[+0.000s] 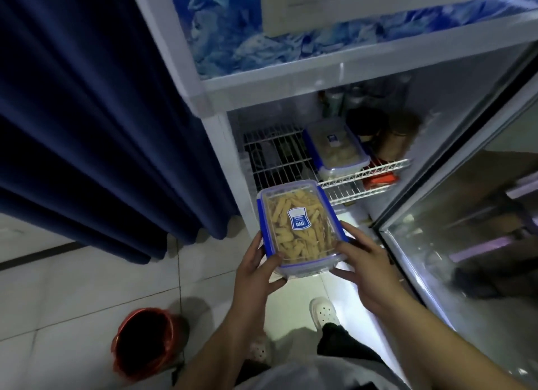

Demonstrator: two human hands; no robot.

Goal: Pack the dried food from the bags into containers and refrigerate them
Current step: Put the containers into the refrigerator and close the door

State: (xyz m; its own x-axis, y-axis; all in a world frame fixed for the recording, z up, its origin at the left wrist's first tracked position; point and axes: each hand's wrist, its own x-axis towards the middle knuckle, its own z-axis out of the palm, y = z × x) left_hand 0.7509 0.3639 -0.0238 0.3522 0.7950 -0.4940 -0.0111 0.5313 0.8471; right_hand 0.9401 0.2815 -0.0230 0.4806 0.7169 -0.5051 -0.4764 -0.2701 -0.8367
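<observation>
The left hand (257, 268) and the right hand (365, 266) each grip a near corner of one lidded container (300, 226) of pale dried sticks, keeping it level in front of the open fridge (291, 69), most likely so it can slide flat onto the wire shelf (279, 156), whose left part looks free. One matching container (337, 148) already sits on the right of that shelf, so two filled containers are in view. On the floor stand one red bucket (145, 340), near left, and two white clogs (323, 312), while one blue curtain (102, 127) hangs to the left of the fridge.
</observation>
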